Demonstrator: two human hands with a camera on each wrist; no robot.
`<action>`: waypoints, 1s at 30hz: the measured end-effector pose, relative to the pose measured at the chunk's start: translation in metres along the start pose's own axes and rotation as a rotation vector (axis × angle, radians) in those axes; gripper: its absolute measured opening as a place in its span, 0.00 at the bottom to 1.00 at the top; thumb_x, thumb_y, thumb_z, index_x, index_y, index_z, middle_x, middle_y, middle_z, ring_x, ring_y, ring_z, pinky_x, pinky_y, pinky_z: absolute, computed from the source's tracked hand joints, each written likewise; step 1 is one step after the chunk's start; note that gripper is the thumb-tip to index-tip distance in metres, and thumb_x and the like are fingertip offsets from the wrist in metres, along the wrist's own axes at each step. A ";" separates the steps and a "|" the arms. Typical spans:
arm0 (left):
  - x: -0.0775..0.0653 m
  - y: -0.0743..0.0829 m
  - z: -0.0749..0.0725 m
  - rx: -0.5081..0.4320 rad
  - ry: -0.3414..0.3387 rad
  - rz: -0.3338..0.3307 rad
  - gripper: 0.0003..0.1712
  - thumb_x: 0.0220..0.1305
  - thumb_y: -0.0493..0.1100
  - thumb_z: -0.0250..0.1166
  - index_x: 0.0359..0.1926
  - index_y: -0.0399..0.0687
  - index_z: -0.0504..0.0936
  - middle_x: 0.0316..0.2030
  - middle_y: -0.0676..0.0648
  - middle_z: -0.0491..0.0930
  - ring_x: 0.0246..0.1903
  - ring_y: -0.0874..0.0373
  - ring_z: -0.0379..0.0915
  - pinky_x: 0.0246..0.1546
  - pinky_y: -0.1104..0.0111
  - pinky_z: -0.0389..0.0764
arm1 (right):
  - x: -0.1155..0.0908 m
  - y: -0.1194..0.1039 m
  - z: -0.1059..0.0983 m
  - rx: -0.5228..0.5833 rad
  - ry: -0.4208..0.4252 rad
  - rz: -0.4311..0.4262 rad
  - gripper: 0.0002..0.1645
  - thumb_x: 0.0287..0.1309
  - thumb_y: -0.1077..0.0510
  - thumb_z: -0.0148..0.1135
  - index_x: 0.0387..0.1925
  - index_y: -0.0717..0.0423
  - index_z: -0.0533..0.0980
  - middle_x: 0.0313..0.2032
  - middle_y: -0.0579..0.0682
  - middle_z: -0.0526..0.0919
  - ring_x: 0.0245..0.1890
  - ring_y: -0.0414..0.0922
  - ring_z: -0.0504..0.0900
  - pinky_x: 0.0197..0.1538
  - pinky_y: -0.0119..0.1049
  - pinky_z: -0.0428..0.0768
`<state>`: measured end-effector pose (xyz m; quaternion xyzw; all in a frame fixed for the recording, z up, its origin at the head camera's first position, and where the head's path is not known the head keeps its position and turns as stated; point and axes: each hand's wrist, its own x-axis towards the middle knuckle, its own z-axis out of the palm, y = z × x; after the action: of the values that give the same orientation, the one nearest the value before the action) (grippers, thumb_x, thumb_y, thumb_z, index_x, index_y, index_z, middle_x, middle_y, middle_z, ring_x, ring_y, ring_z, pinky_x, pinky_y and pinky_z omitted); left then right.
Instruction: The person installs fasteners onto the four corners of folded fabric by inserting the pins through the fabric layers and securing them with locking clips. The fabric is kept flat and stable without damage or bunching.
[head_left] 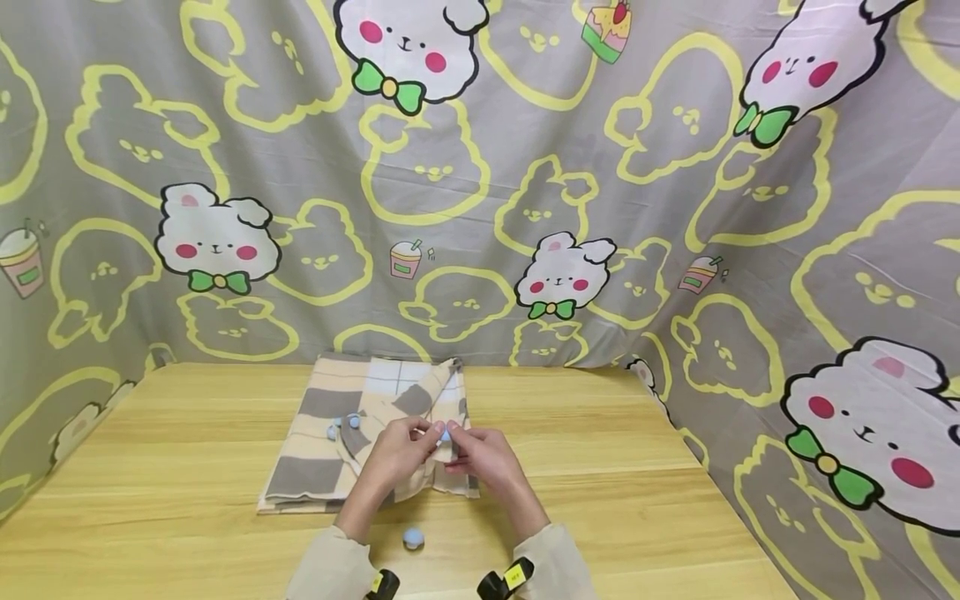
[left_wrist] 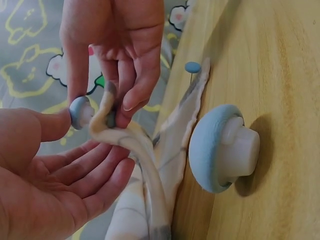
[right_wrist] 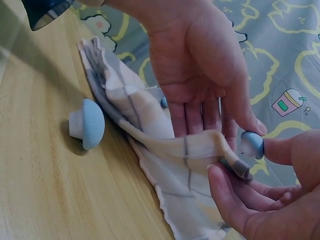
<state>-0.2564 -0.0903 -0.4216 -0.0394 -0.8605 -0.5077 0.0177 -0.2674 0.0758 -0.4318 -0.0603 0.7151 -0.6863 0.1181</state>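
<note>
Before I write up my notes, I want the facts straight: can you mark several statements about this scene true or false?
The thumbs of the left hand and right hand touch one blue knob. True.
The cloth is plain white. False: it is checked in gray, beige and white.
A loose knob lies beyond the cloth's far edge. False: it is on the table's near side.
More knobs show left of the left hand. True.

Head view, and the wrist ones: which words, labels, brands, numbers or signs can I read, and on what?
No text is readable.
Right label, yellow, on the right camera: too small.
Left label, yellow, on the left camera: too small.
Cloth and loose clip: no visible writing.
</note>
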 end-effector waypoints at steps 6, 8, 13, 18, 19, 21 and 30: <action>0.000 0.000 0.000 -0.009 0.006 0.010 0.15 0.72 0.49 0.62 0.44 0.41 0.85 0.27 0.50 0.84 0.28 0.61 0.78 0.32 0.65 0.78 | 0.000 0.001 0.001 0.015 0.006 -0.002 0.26 0.73 0.51 0.58 0.49 0.76 0.79 0.37 0.58 0.88 0.30 0.38 0.85 0.39 0.33 0.86; 0.001 0.000 0.000 -0.006 0.012 0.015 0.14 0.72 0.48 0.63 0.43 0.41 0.85 0.26 0.51 0.84 0.29 0.61 0.79 0.33 0.65 0.78 | 0.000 0.001 0.002 0.023 0.012 -0.006 0.25 0.73 0.53 0.58 0.48 0.77 0.78 0.36 0.57 0.88 0.29 0.38 0.85 0.38 0.33 0.86; 0.001 -0.001 0.001 0.000 0.020 0.022 0.13 0.71 0.47 0.63 0.40 0.42 0.86 0.25 0.52 0.83 0.27 0.61 0.77 0.32 0.66 0.77 | 0.002 0.001 0.002 0.033 0.020 -0.005 0.24 0.73 0.53 0.58 0.48 0.76 0.79 0.35 0.56 0.87 0.30 0.39 0.84 0.38 0.33 0.86; -0.002 0.001 -0.001 0.021 -0.020 0.023 0.12 0.70 0.48 0.65 0.38 0.43 0.86 0.29 0.50 0.84 0.30 0.59 0.78 0.33 0.64 0.78 | 0.003 0.002 0.001 0.038 0.021 -0.003 0.25 0.72 0.52 0.58 0.46 0.75 0.79 0.33 0.53 0.86 0.29 0.39 0.84 0.39 0.33 0.86; -0.003 0.002 -0.002 0.025 -0.039 0.019 0.11 0.69 0.48 0.67 0.38 0.44 0.86 0.30 0.50 0.85 0.32 0.59 0.79 0.35 0.63 0.79 | 0.003 0.002 0.001 0.036 0.020 -0.003 0.25 0.72 0.51 0.58 0.46 0.75 0.80 0.31 0.51 0.86 0.29 0.39 0.84 0.39 0.34 0.86; -0.004 0.003 -0.004 0.036 -0.077 0.012 0.11 0.64 0.47 0.71 0.39 0.43 0.86 0.33 0.48 0.86 0.35 0.56 0.81 0.38 0.61 0.81 | 0.003 0.003 0.001 0.033 0.019 -0.004 0.25 0.73 0.51 0.58 0.46 0.75 0.80 0.28 0.49 0.85 0.27 0.38 0.84 0.39 0.34 0.86; -0.006 0.007 -0.005 0.104 -0.114 0.049 0.12 0.54 0.35 0.75 0.41 0.39 0.87 0.35 0.44 0.88 0.39 0.51 0.84 0.42 0.57 0.83 | 0.000 0.003 0.001 0.051 0.005 0.015 0.26 0.74 0.51 0.57 0.47 0.76 0.79 0.28 0.52 0.87 0.25 0.38 0.84 0.35 0.30 0.85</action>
<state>-0.2495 -0.0918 -0.4135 -0.0882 -0.8841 -0.4587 -0.0172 -0.2672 0.0753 -0.4350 -0.0500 0.6981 -0.7036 0.1230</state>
